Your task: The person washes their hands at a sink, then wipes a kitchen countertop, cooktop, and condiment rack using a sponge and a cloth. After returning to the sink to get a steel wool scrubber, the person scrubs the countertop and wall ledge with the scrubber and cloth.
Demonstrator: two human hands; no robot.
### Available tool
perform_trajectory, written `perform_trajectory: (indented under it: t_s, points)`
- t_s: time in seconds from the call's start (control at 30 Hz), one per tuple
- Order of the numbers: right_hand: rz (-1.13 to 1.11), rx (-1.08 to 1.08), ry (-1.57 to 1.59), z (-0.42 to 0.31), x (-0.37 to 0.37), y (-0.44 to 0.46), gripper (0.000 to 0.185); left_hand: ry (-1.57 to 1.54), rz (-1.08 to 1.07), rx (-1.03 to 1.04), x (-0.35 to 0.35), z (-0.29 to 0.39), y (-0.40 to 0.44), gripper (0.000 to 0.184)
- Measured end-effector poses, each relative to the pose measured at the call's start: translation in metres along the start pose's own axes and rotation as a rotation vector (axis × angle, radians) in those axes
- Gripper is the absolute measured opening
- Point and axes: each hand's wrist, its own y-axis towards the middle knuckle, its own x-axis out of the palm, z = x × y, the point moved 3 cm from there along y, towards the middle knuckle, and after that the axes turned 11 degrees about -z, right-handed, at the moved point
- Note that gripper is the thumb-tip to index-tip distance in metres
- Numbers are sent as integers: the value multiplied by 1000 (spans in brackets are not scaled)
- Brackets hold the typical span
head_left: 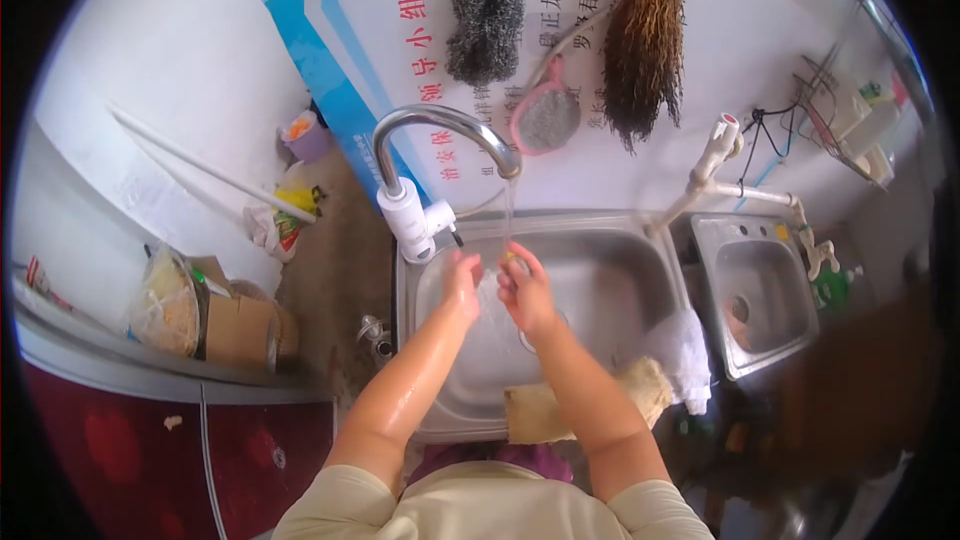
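Note:
Water runs from the curved chrome faucet [440,115] in a thin stream onto my right hand [526,290]. Its fingers are closed around a small yellowish thing [511,258], mostly hidden by them, whose kind I cannot make out. My left hand [462,282] is beside it, a little apart, wet, with fingers loosely extended and nothing visible in them. Both hands are above the stainless steel sink [610,280]. A white heater body [404,220] with a small lever forms the faucet's base, left of my hands.
A beige cloth [540,414] and a white towel [684,360] hang over the sink's front right edge. A smaller sink [708,340] stands at right. On the wall hang a grey scrubber [485,22], a pink strainer [548,120] and a brush broom [645,50]. A cardboard box [238,328] sits left.

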Motion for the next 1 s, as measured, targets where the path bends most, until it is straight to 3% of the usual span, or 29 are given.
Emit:
perform_trajectory:
  t_s: [0.03,0.07,0.2,0.3,0.53,0.6,0.73,0.83,0.87,0.97,1.0]
  points:
    - [-14,24,7,2,-4,0,20,12,-6,112,-3,9,0,34]
    - [-28,46,13,4,-9,3,16,44,-128,88,5,24,-3,47]
    - [84,56,-34,19,-8,2,27,14,-239,-76,1,36,1,42]
    - [291,-53,-139,27,-2,5,39,8,-321,-172,3,47,-7,39]
    - [403,-173,-309,12,10,-18,38,-74,-463,-265,24,69,-29,35]
    - [195,-75,-158,2,8,-25,36,-98,-523,-276,23,69,-27,39]
    - [-62,81,-89,-16,28,-52,24,112,-395,-277,13,62,-35,49]
    - [499,-59,-1506,25,-76,-52,28,243,-328,-558,-7,28,-39,47]
    - [477,19,-1070,10,-44,-70,52,313,-428,-584,0,21,-49,48]
    - [177,-159,-355,3,-25,-116,64,504,-683,-623,24,8,-98,44]
    - [119,-149,-271,-11,-10,-139,71,553,-763,-598,42,4,-119,39]
